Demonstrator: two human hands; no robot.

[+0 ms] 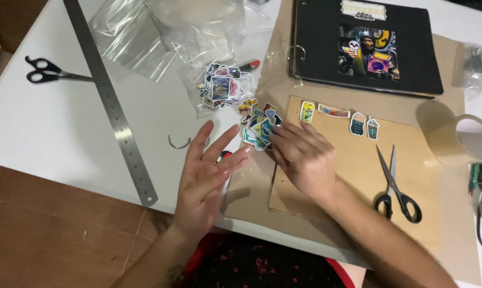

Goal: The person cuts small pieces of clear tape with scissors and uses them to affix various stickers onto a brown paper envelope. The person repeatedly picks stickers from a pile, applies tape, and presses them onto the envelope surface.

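**A:** What are the hands doing right now?

**B:** The right hand (304,160) lies palm down on the stack of brown card sheets (358,176), its fingertips (277,134) on the edge of a loose pile of stickers (259,128). Its grip looks narrow, pinching or sliding one sticker, though I cannot tell whether it has actually lifted one. The left hand (206,173) hovers open, fingers spread wide, holding nothing, just beside that pile.

**A:** So which step is this?

**B:** I'd judge it as picking a sticker out of the pile. Four stickers (337,118) already sit in a row along the top of the card.

**A:** What does the next move call for?

**B:** Probably a fine pinch to separate one thin sticker from its neighbours without dragging the rest.

**A:** And the surroundings?

**B:** A white desk (49,133) partly covered by brown paper. A black album (364,45) lies at the far side, with a clear bag of more stickers (222,85) beside it, a steel ruler (110,101), two pairs of scissors (396,186), a roll of tape (462,138) and a loose metal ring (181,142). A brown floor shows below the desk.
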